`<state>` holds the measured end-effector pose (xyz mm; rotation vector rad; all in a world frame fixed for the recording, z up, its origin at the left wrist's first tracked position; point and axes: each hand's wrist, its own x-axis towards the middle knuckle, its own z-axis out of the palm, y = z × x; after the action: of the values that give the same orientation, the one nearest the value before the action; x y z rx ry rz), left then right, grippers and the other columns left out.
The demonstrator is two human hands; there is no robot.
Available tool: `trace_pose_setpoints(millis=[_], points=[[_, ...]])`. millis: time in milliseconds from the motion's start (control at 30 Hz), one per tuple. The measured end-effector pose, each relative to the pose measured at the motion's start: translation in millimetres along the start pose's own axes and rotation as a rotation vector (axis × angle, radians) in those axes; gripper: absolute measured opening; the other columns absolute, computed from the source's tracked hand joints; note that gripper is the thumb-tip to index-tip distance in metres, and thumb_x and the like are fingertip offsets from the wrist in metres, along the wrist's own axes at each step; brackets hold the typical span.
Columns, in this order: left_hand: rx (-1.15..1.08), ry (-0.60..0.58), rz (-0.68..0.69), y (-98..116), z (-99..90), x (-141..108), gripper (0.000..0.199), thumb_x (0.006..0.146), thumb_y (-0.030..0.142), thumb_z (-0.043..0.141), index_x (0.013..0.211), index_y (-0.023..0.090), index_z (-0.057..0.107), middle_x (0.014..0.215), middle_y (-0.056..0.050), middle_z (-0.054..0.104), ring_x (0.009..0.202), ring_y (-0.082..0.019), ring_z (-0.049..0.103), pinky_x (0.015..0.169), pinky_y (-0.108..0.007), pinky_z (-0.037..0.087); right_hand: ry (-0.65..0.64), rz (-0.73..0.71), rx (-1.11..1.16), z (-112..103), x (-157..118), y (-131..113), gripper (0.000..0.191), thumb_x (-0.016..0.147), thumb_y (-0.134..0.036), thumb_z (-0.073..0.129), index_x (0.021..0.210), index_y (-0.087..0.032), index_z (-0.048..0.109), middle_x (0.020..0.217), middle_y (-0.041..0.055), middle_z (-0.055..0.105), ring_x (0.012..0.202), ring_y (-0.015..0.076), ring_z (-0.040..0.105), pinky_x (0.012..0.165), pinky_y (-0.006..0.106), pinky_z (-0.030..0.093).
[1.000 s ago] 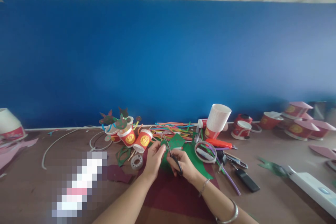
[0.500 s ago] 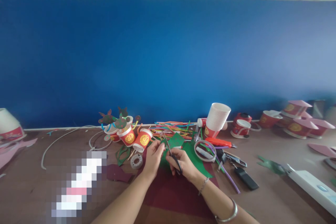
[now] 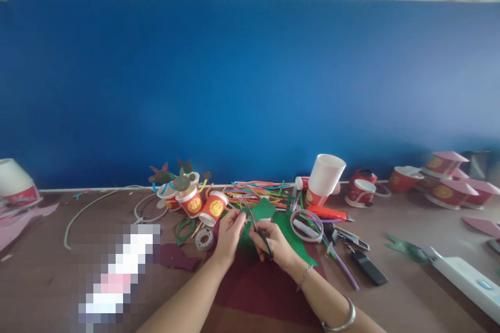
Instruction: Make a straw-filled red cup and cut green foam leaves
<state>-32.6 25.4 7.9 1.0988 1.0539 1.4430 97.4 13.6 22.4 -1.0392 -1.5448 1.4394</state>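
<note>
My right hand is closed round the black handles of a pair of scissors, whose blades point up and to the left. My left hand pinches a small piece of green paper beside the blades. Under and behind the hands lie larger green sheets and a dark red sheet. Another green paper piece rests just beyond the scissors. Whether the blades are biting into the paper I cannot tell.
Red-and-white paper cups and a tape roll stand left of the hands. Coloured pipe cleaners lie behind. To the right are a cup stack, a tape ring, an orange cutter and keys. A blue wall rises behind.
The whole view has shifted slightly, so things sit a little further right. Both hands keep nearly the same pose, with the scissors still beside the green piece.
</note>
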Motion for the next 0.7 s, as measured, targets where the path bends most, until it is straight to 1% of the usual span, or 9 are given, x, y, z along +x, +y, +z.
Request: trace_pose_setpoints(millis=[200,367,567,700], points=[[-0.034,0.014,-0.012,-0.3,0.2,-0.5,0.033,0.074,0.047,0.056,0.062,0.018,0.048,0.049,0.007,0.038,0.045,-0.007,0.032,0.045,-0.019,0.025,-0.019,-0.004,0.014,-0.9,0.9,2.4,0.025,0.07,-0.038,0.061,0.064,-0.017,0.05,0.038,-0.0079,0.045,0.028,0.0054,0.04,0.029,0.015,0.026],[-0.015,0.014,-0.019,-0.8,0.8,-0.2,0.033,0.076,0.047,0.055,0.062,0.018,0.048,0.048,0.007,0.037,0.044,-0.006,0.03,0.045,-0.02,0.025,-0.006,0.002,-0.001,-1.3,1.0,4.4,0.025,0.071,-0.038,0.06,0.063,-0.016,0.05,0.039,-0.0076,0.046,0.028,0.0055,0.041,0.029,0.015,0.026],[0.02,-0.037,0.014,0.0,1.6,-1.3,0.031,0.078,0.043,0.054,0.062,0.018,0.046,0.051,0.007,0.04,0.044,-0.006,0.031,0.045,-0.02,0.025,-0.001,0.003,0.038,0.2,1.7,7.7,0.027,0.069,-0.041,0.063,0.07,-0.016,0.051,0.043,-0.0058,0.052,0.032,0.0076,0.047,0.03,0.015,0.028],[0.029,-0.042,0.001,0.9,1.7,-1.6,0.031,0.077,0.043,0.054,0.062,0.017,0.047,0.051,0.007,0.039,0.044,-0.007,0.031,0.045,-0.021,0.025,0.003,-0.002,0.032,-0.2,2.0,8.1,0.028,0.07,-0.041,0.063,0.067,-0.016,0.05,0.041,-0.0069,0.049,0.03,0.0067,0.044,0.03,0.015,0.027]])
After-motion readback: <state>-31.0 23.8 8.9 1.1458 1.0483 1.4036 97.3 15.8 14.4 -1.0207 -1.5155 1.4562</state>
